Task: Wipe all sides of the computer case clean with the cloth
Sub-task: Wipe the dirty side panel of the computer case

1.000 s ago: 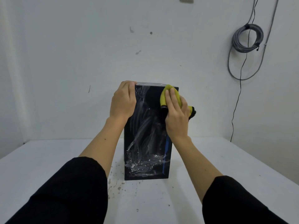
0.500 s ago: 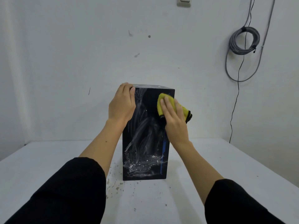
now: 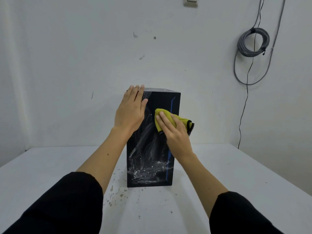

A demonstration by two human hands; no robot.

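Glossy black case — soft cloth

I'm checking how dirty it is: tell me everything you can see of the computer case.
The computer case is a tall, glossy black box with a blue line down its front, standing upright on the white table. White streaks smear the front, thickest low down. The left hand lies flat on its upper left edge; the right hand presses a yellow cloth against the front.

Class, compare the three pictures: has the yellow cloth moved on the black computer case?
Yes. The yellow cloth under the right hand has slid down from the black computer case's top edge toward its middle.
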